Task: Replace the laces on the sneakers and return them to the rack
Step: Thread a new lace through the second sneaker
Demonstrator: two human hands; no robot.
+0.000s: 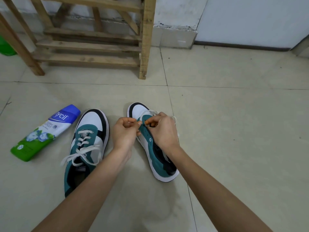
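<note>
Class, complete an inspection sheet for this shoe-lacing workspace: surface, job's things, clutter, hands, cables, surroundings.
Surface: tiled floor, a few dark specks.
Job's things: laced sneaker on the left; part-laced sneaker on the right, white lace through its front eyelets only; wooden rack stands behind.
Clutter: powder bottle lying beside the laced sneaker.
Hands: left hand pinches the part-laced sneaker's eyelet edge; right hand pinches the lace.
Cables: nothing seen.
Surroundings: white wall; green object at the left edge, cut off.
</note>
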